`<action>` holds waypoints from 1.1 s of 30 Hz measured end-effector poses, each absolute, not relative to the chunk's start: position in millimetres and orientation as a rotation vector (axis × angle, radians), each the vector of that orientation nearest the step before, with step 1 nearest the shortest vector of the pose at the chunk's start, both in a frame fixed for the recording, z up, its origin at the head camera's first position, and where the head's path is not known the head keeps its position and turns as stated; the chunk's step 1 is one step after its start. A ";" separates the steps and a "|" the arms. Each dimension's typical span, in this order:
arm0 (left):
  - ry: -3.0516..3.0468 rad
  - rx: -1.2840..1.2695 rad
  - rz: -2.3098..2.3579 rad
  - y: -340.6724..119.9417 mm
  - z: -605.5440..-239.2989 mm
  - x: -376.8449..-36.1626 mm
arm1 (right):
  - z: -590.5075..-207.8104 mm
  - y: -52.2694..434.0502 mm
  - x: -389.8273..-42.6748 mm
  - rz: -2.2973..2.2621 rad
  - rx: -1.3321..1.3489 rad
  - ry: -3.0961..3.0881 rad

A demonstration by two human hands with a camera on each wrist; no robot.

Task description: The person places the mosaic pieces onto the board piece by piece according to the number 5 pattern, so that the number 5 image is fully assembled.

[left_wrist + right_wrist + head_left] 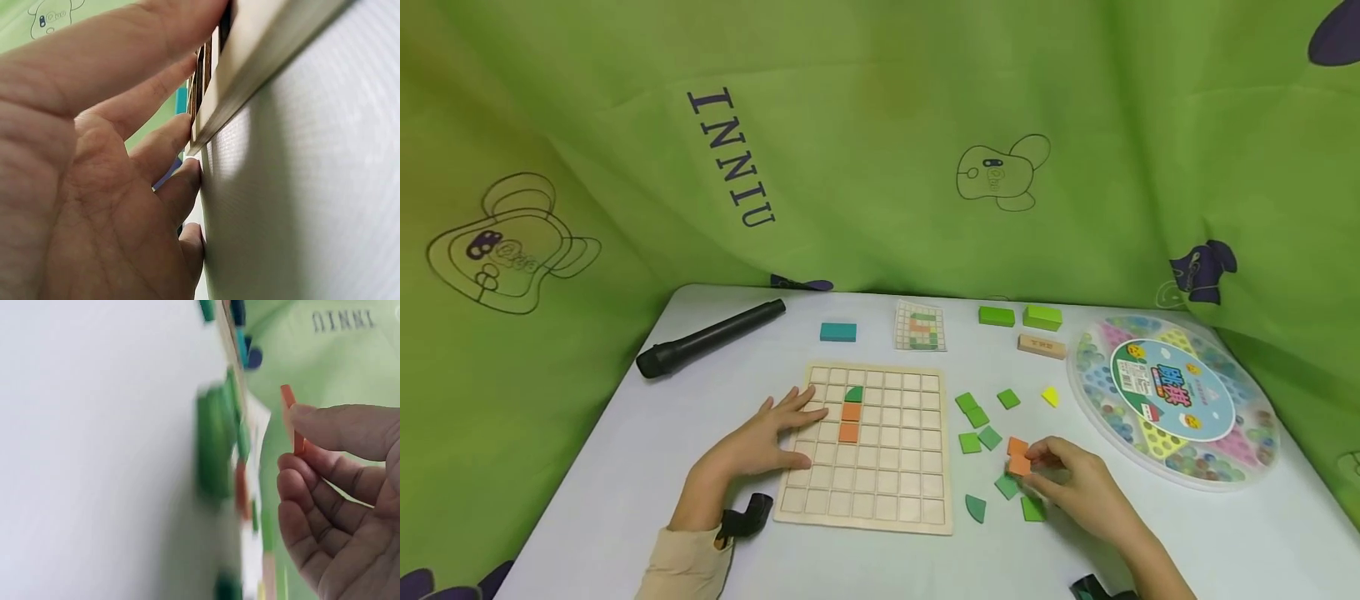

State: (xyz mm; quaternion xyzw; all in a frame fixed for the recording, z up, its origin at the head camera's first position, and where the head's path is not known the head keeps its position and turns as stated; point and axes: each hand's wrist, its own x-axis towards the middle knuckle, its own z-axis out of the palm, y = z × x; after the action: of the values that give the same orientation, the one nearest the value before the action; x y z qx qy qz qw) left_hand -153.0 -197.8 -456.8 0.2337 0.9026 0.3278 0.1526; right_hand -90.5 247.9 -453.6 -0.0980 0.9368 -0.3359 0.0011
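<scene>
We hold an orange square tile pinched between thumb and fingertips of our right hand, lifted just off the white table; the right wrist view shows it edge-on, its thin side toward the camera, thumb curled over one face and fingers behind the other. The relation that matters is this: the wooden grid board lies to the left of the tile, with the loose pieces between, and its column of placed tiles runs away from us, a green quarter-round at the far end and two orange squares below it, so the open cell next in line sits on the near side of that column. Our right hand is the nearer one to the loose pieces; our left hand lies flat with straight fingers pressing on the board's left edge, touching both board and table. Around the right hand we count about seven loose green tiles, one green quarter-round piece and one yellow piece. Farther off lie one pattern card, one teal block, two green blocks, one plain wooden block, one black cylinder and one round marble game box, against the green curtain.
</scene>
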 end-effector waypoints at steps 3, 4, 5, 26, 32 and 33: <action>2.590 0.674 0.946 -197.9 -458.2 -152.7 | -448.8 231.8 -96.9 -1.124 -0.451 2.881; 2.589 0.665 0.946 -197.6 -457.7 -152.8 | -447.6 223.8 -100.4 -1.137 -0.503 2.866; 2.590 0.663 0.944 -197.7 -457.8 -152.9 | -446.2 214.8 -104.6 -1.146 -0.558 2.847; 2.592 0.650 0.926 -195.6 -457.6 -153.9 | -450.5 73.6 -169.5 -0.911 -0.858 2.672; 2.587 0.632 0.933 -197.1 -457.0 -153.6 | -442.0 77.8 -166.8 -0.872 -0.872 2.659; 2.582 0.628 0.930 -197.5 -457.2 -153.2 | -439.2 81.8 -166.0 -0.910 -0.862 2.653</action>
State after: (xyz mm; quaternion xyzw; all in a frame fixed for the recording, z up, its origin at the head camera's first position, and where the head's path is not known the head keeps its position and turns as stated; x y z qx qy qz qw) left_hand -153.2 -197.5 -457.2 0.2200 0.9050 0.3260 0.1622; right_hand -166.0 81.8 -439.2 -0.2922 0.8993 -0.3084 0.1037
